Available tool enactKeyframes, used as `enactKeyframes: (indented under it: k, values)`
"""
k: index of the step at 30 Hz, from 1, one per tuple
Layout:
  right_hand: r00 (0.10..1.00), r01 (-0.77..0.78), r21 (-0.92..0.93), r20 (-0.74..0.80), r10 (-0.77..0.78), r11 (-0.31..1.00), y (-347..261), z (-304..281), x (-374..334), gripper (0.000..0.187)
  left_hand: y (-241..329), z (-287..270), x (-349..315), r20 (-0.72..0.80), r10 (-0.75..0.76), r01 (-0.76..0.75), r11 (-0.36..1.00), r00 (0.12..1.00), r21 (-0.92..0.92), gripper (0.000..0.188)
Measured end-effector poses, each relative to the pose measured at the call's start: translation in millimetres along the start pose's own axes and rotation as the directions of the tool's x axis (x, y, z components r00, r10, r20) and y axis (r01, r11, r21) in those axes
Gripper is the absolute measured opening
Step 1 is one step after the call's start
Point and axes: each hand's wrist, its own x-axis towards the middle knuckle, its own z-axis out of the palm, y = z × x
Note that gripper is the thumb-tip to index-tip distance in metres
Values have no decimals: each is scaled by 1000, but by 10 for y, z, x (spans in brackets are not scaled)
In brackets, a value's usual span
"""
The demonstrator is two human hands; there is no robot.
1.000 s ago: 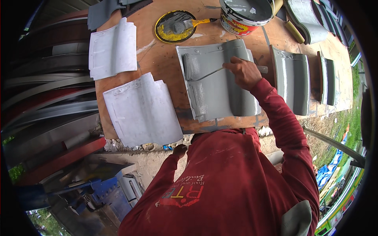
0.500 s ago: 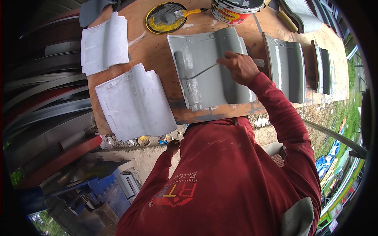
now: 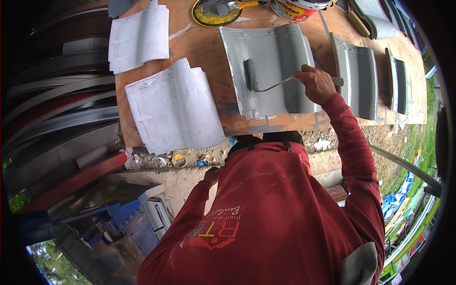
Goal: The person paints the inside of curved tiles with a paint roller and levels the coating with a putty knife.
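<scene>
My right hand is closed round the handle of a small paint roller. Its grey sleeve lies against the left part of a curved roof tile coated in grey paint, wet and shiny in places. The roller's thin metal rod spans the tile's hollow, and the handle end pokes out to the right of my fist. Low beside my body, off the table, hangs my left hand; its fingers are too dark and small to make out. Left of the grey tile lie two white, unpainted-looking tiles.
More grey tiles stand to the right on the wooden table. Toward the far side are a paint bucket and a round lid bearing a paintbrush. Long metal sheets are stacked at the left.
The roller has shifted up the left part of the tile, and its sleeve now stands farther from the near edge. The whole view has moved slightly, so the table appears higher and farther right.
</scene>
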Motion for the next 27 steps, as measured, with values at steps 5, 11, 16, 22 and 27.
enactKeyframes:
  k: [5,11,16,22,27]
  values:
    - [998,-70,109,2,70,992,-213,63,-104,27,-191,-69,-59,30,-30,27,995,999,101,33]
    - [999,-45,128,15,44,991,-322,95,-88,25,-953,144,162,-149,-11,-31,961,989,-275,19]
    - [993,-111,25,53,109,994,-41,109,-334,34,-13,-391,117,-252,84,-156,947,964,-282,22]
    - [1000,-9,20,9,8,1000,-484,7,-337,30,-284,-231,21,-196,420,-368,895,886,252,29]
    - [989,-109,-174,78,124,979,-70,-139,-624,18,-540,-8,-167,-196,115,-108,993,974,45,34]
